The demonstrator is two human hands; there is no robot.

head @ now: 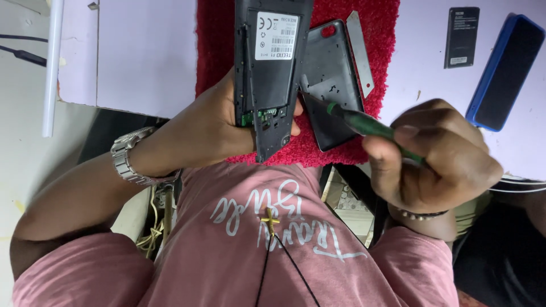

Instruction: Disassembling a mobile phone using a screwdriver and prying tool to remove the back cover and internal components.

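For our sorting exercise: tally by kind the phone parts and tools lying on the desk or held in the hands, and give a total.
Opened phone body, in the left hand: 1
Back cover, on the red mat: 1
Battery: 1
Screwdriver, in the right hand: 1
Metal pry blade: 1
Blue-cased device: 1
Total: 6

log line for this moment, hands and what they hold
left hand: holds opened phone | right hand: holds green screwdriver, tip at phone edge | back cover: on red mat
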